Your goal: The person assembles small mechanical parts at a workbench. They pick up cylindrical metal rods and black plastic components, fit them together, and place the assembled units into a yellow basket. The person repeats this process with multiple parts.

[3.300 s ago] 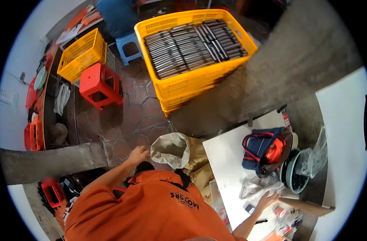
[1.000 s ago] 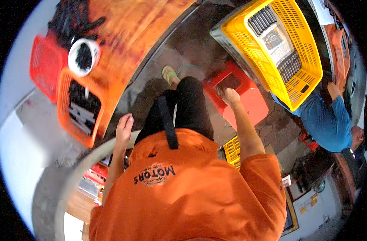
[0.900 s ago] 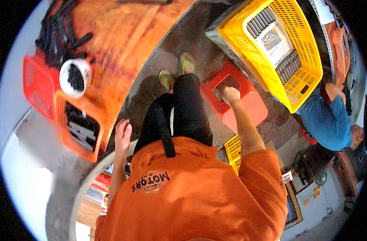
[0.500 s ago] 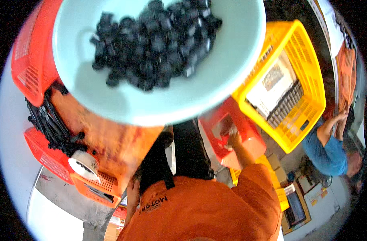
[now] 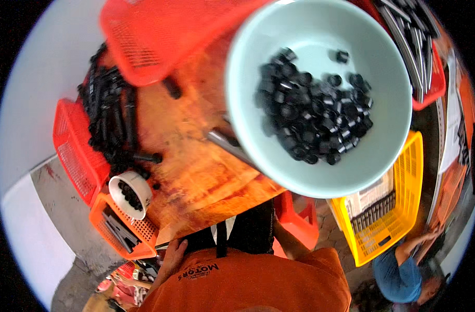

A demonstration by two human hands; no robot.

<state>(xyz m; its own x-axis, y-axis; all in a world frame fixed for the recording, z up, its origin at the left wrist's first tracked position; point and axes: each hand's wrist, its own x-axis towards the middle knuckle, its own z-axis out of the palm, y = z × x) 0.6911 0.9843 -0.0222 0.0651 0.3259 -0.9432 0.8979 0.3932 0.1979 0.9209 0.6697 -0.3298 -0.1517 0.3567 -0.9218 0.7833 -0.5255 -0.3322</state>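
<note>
My left hand (image 5: 175,250) lies flat at my lap beside the wooden table's (image 5: 216,192) near edge, fingers stretched out and holding nothing. Of my right arm only the forearm (image 5: 291,243) shows, beside a red plastic stool (image 5: 306,221); its hand is hidden. Close to the camera, a large pale green bowl (image 5: 248,151) covers the table's right side. Inside it is a heap of short black cylindrical pieces (image 5: 310,114). A metal rod (image 5: 229,145) on the table runs partly behind the bowl.
Black tubes (image 5: 110,114) are piled at the left, near a white bowl (image 5: 142,184) of small black pieces. Red (image 5: 81,151), orange (image 5: 124,229) and yellow (image 5: 417,192) baskets stand around the table. Metal rods (image 5: 417,57) lie far right. A person in blue (image 5: 399,273) works at right.
My view has shifted, so the large bowl appears further right and lower, and more of the table shows. My right hand, earlier visible at the red stool, is now hidden.
</note>
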